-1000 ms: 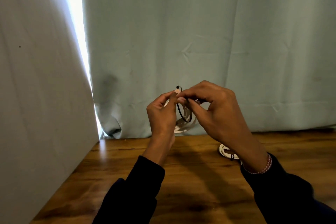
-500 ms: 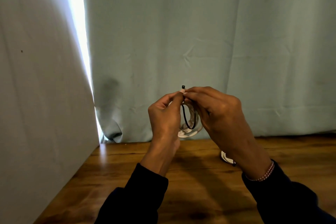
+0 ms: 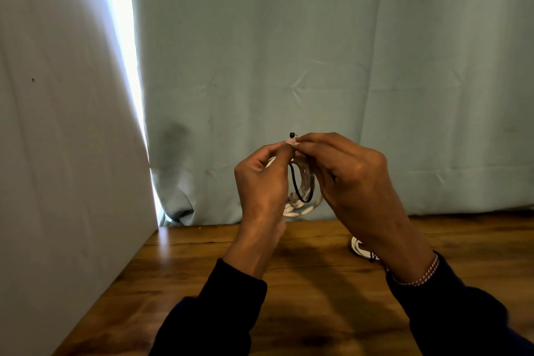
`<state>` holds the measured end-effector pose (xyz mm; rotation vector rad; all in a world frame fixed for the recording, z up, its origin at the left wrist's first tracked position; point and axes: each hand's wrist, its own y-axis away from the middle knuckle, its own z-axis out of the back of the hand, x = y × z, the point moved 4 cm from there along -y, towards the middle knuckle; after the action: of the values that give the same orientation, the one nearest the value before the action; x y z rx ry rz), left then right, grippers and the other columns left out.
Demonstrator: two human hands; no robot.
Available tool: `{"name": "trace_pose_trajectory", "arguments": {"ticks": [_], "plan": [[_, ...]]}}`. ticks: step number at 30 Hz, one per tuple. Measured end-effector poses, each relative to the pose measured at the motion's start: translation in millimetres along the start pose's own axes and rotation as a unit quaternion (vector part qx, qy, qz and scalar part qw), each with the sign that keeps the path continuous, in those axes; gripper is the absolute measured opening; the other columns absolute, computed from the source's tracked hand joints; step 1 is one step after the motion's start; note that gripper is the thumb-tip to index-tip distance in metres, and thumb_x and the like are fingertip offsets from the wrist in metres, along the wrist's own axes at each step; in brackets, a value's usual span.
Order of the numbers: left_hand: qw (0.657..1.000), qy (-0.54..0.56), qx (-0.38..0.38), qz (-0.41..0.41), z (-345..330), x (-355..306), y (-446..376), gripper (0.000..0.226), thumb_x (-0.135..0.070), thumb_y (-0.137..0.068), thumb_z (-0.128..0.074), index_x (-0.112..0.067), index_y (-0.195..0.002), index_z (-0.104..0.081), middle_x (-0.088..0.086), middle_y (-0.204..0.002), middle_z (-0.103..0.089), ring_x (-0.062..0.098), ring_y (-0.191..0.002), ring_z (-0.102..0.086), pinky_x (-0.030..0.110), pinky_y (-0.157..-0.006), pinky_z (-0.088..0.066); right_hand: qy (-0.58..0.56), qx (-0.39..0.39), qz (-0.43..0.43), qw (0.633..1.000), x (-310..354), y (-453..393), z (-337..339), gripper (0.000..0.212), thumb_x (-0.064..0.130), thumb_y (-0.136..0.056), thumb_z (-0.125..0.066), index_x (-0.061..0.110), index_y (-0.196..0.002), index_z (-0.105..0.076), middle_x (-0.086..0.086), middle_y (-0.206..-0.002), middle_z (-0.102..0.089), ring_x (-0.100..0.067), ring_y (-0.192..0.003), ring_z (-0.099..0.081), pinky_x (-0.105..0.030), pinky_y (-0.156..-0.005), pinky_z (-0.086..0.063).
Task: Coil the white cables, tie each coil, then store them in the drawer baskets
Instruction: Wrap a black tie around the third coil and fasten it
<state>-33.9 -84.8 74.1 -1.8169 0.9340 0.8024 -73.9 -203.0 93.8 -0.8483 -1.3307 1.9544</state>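
Sleeves, dark and long, are filling the near edge, both forearms reaching up over the brown wooden table (image 3: 185,263). Bead bracelet, pink and white (image 3: 424,276), is sitting on the right wrist. Just past that wrist, a second white cable coil (image 3: 358,248) is lying flat on the table with a dark tie on it, mostly hidden by the arm, so it looks already done.

Higher up, the left hand (image 3: 260,182) and the right hand (image 3: 346,173) are meeting in the air above the table. Both have fingers curled, fingertips pinching together at the top of the thin black zip tie (image 3: 302,195), whose small head (image 3: 292,135) is poking out above the fingertips. The tie is looping round the coiled white cable (image 3: 300,208), which is hanging between the palms; which hand is carrying the coil's weight I cannot tell.

Compared with a second ago, both hands are sitting slightly lower and closer together, the right fingers are closing over the tie's head, and the black loop is looking a bit longer and narrower. Likely the tail is being threaded or pulled; the loop is still slack, so this coil is not cinched yet, and storing comes later.

Behind, a pale grey-green curtain (image 3: 375,81) and a white panel (image 3: 57,153) at left, bright light between them. No drawer baskets are showing.
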Motion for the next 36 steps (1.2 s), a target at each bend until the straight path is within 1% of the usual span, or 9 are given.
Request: {"name": "trace_pose_trajectory", "arguments": {"ticks": [2, 5, 6, 9, 14, 23, 27, 30, 36], "plan": [[1.000, -0.001, 0.000, -0.002, 0.3, -1.1, 0.5, 0.011, -0.023, -0.090, -0.071, -0.018, -0.093, -0.080, -0.002, -0.086, -0.078, 0.011, -0.088, -0.073, 0.038, -0.089, -0.059, 0.005, 0.003, 0.001, 1.000, 0.0, 0.6, -1.3, 0.030, -0.001, -0.085, -0.073, -0.001, -0.114, -0.071, -0.016, -0.113, -0.072, -0.022, -0.102, -0.071, -0.012, -0.102, -0.040], [1.000, 0.003, -0.004, -0.009, 0.8, -2.7, 1.6, 0.010, -0.022, -0.090, -0.071, -0.019, -0.094, -0.080, -0.003, -0.084, -0.077, 0.003, -0.069, -0.068, 0.025, -0.075, -0.056, -0.007, 0.001, 0.003, 1.000, -1.3, 0.4, -0.4, 0.030, -0.001, -0.086, -0.073, -0.001, -0.115, -0.071, -0.016, -0.115, -0.072, -0.021, -0.105, -0.070, -0.009, -0.104, -0.039], [1.000, 0.003, -0.005, -0.011, 1.0, -3.3, 1.5, 0.010, -0.022, -0.090, -0.071, -0.019, -0.093, -0.080, -0.004, -0.083, -0.077, 0.003, -0.068, -0.067, 0.024, -0.073, -0.055, -0.013, -0.002, 0.004, 1.000, -1.9, 0.0, 0.1, 0.030, -0.001, -0.086, -0.073, -0.001, -0.115, -0.071, -0.015, -0.115, -0.072, -0.021, -0.106, -0.069, -0.008, -0.104, -0.038], [1.000, 0.005, -0.002, -0.009, 1.1, -3.5, 1.0, 0.010, -0.023, -0.090, -0.072, -0.019, -0.092, -0.080, -0.004, -0.084, -0.077, 0.009, -0.085, -0.072, 0.030, -0.082, -0.057, -0.022, -0.011, 0.005, 1.000, -3.1, 0.6, 0.9, 0.030, -0.003, -0.085, -0.073, -0.001, -0.115, -0.071, -0.015, -0.116, -0.072, -0.020, -0.107, -0.069, -0.008, -0.104, -0.039], [1.000, 0.012, -0.008, -0.005, 1.0, -2.7, 0.0, 0.008, -0.024, -0.086, -0.075, -0.018, -0.088, -0.081, -0.002, -0.081, -0.077, 0.013, -0.087, -0.073, 0.031, -0.081, -0.057, -0.049, -0.044, 0.011, 0.998, -2.1, -0.2, 5.4, 0.026, 0.001, -0.088, -0.070, 0.000, -0.114, -0.072, -0.013, -0.115, -0.072, -0.015, -0.107, -0.067, -0.012, -0.102, -0.045], [1.000, 0.000, -0.014, -0.015, 3.1, -2.2, -2.1, 0.010, -0.024, -0.089, -0.072, -0.019, -0.093, -0.080, -0.007, -0.083, -0.077, 0.001, -0.085, -0.071, 0.018, -0.074, -0.052, -0.056, -0.026, 0.010, 0.998, -4.0, -0.3, 1.8, 0.026, 0.002, -0.088, -0.069, 0.000, -0.113, -0.073, -0.013, -0.114, -0.073, -0.018, -0.106, -0.069, -0.013, -0.102, -0.045], [1.000, -0.007, -0.012, -0.023, 2.6, -0.7, -2.6, 0.010, -0.022, -0.091, -0.070, -0.019, -0.093, -0.080, -0.007, -0.083, -0.077, 0.000, -0.083, -0.071, 0.012, -0.067, -0.051, -0.052, -0.018, 0.014, 0.998, -3.6, -0.2, 1.5, 0.027, -0.001, -0.086, -0.071, -0.001, -0.114, -0.072, -0.014, -0.114, -0.073, -0.019, -0.106, -0.069, -0.015, -0.103, -0.046], [0.999, -0.020, -0.005, -0.050, 2.4, -1.0, -2.9, 0.011, -0.020, -0.092, -0.070, -0.018, -0.095, -0.079, -0.006, -0.085, -0.077, 0.000, -0.084, -0.071, 0.008, -0.067, -0.051, -0.054, -0.014, 0.011, 0.998, -4.6, -0.5, 2.0, 0.028, -0.002, -0.086, -0.071, -0.001, -0.114, -0.072, -0.014, -0.113, -0.073, -0.018, -0.105, -0.069, -0.013, -0.102, -0.045], [0.984, -0.103, 0.019, -0.146, 2.7, -4.2, -6.0, 0.012, -0.020, -0.092, -0.070, -0.019, -0.100, -0.079, -0.008, -0.088, -0.077, 0.005, -0.085, -0.072, 0.015, -0.069, -0.055, -0.056, -0.025, 0.001, 0.998, -10.4, -0.9, 4.1, 0.025, -0.001, -0.089, -0.069, 0.002, -0.113, -0.073, -0.012, -0.112, -0.073, -0.017, -0.104, -0.069, -0.013, -0.099, -0.047]]}}
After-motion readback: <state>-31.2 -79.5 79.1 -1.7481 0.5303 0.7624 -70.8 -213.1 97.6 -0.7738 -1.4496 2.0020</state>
